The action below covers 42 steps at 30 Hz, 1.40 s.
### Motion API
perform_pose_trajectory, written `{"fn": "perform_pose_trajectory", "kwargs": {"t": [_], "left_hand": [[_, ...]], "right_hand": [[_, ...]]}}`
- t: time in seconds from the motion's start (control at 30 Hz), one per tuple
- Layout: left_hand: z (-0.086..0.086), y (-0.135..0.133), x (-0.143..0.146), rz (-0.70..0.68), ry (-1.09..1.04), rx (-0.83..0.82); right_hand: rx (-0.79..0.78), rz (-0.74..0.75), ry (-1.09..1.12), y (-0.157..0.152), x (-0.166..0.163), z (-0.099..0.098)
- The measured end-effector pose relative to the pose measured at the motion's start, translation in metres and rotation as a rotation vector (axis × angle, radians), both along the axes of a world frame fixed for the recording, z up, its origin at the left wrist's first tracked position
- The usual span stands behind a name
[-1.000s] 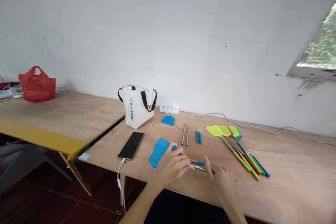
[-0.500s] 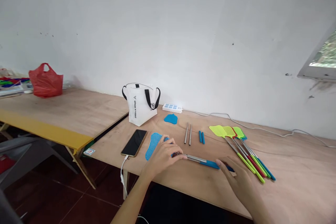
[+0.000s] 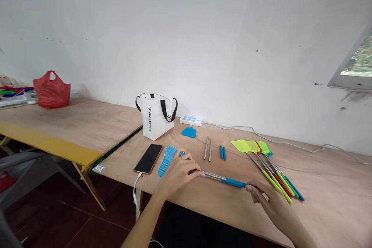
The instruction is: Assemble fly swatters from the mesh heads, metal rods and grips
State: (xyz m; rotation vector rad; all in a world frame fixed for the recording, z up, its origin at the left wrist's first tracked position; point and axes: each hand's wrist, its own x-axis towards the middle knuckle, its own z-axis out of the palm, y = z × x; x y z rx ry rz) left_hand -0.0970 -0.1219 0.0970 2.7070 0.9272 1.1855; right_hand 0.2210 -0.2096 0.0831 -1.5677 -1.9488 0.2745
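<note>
My left hand (image 3: 180,170) is closed around the metal rod of a blue fly swatter (image 3: 235,182), close to its meshed head, which lies flat and partly hidden under the hand. At the other end, my right hand (image 3: 269,195) pinches the tip of the blue handle between thumb and fingers. The swatter lies low over the table's front part, angled slightly down to the right. Behind it are a loose blue swatter head (image 3: 189,132), two metal tubes (image 3: 208,148) and two short blue handle sleeves (image 3: 223,152).
Several fly swatters (image 3: 271,172) in yellow, red, green and blue are fanned out on the right. A phone (image 3: 148,158) on a white cable lies to the left. Behind stand a white bag (image 3: 155,122) and a power strip (image 3: 190,120). A red plastic bag (image 3: 52,91) sits on the neighbouring table.
My right hand has shifted slightly right, and its fingers have closed on the handle's end, where the thumb rested before. More of the blue handle shows. My left hand barely moved.
</note>
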Motion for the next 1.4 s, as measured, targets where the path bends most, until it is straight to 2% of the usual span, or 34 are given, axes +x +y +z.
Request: {"fn": "perform_pose_trajectory", "kwargs": {"t": [0.13, 0.23, 0.37, 0.5, 0.6, 0.67, 0.77, 0.87, 0.93, 1.03, 1.17, 1.27, 1.4], "left_hand": [[0.000, 0.000, 0.000, 0.006, 0.004, 0.003], [-0.001, 0.000, 0.002, 0.025, 0.008, -0.014], [-0.005, -0.004, 0.014, -0.004, 0.011, -0.057], [-0.013, -0.010, 0.031, -0.055, 0.013, -0.063], [-0.016, -0.010, 0.033, -0.056, 0.020, -0.056], [-0.012, -0.005, 0.024, -0.022, 0.024, -0.053], [-0.003, 0.003, 0.001, 0.057, 0.035, -0.048], [0.004, 0.011, -0.019, 0.088, 0.058, -0.060], [0.004, 0.013, -0.023, 0.092, 0.075, -0.060], [0.001, 0.013, -0.019, 0.096, 0.090, -0.027], [0.002, 0.009, -0.019, 0.097, 0.100, 0.010], [0.008, 0.005, -0.022, 0.112, 0.113, 0.041], [0.011, 0.001, -0.018, 0.130, 0.146, 0.117]], "right_hand": [[0.005, -0.014, 0.009, 0.003, 0.000, 0.001], [0.180, -0.037, -0.023, 0.007, -0.003, -0.003], [0.417, 0.035, -0.220, 0.008, -0.023, -0.010], [0.504, 0.039, -0.367, 0.004, -0.054, -0.017], [0.518, 0.022, -0.410, 0.005, -0.056, -0.019], [0.532, -0.001, -0.438, 0.009, -0.035, -0.018], [0.551, -0.122, -0.467, 0.016, 0.026, -0.022], [0.586, -0.238, -0.479, 0.020, 0.093, -0.035], [0.597, -0.250, -0.456, 0.022, 0.125, -0.047], [0.486, -0.210, -0.389, 0.025, 0.147, -0.065], [0.384, -0.280, -0.178, 0.024, 0.143, -0.074], [0.258, -0.278, -0.053, 0.019, 0.132, -0.065], [-0.063, -0.151, 0.029, 0.009, 0.111, -0.040]]}}
